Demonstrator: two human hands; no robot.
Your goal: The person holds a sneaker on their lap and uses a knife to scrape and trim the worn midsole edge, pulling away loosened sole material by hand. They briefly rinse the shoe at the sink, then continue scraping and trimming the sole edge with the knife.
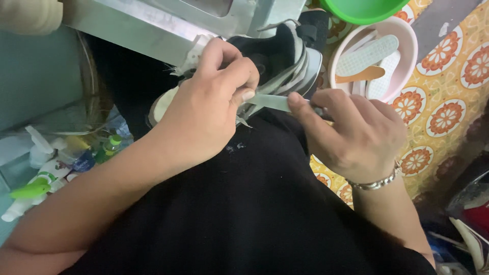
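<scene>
A black and white sneaker (pixel 285 61) rests on my lap, against my black clothing. My left hand (pixel 209 102) grips the shoe's side near its opening, fingers curled over the edge. My right hand (pixel 351 132) pinches a thin pale flat strip (pixel 272 102) that runs from the shoe toward my fingers; a metal bracelet (pixel 379 182) circles that wrist. The part of the shoe under my left hand is hidden.
A pink basin (pixel 407 56) holding shoe insoles (pixel 367 55) stands at the right on an orange flower-patterned mat (pixel 448 112). A green bowl (pixel 364 9) sits above it. Spray bottles (pixel 46 173) lie at the left. A metal surface (pixel 137 25) is beyond the shoe.
</scene>
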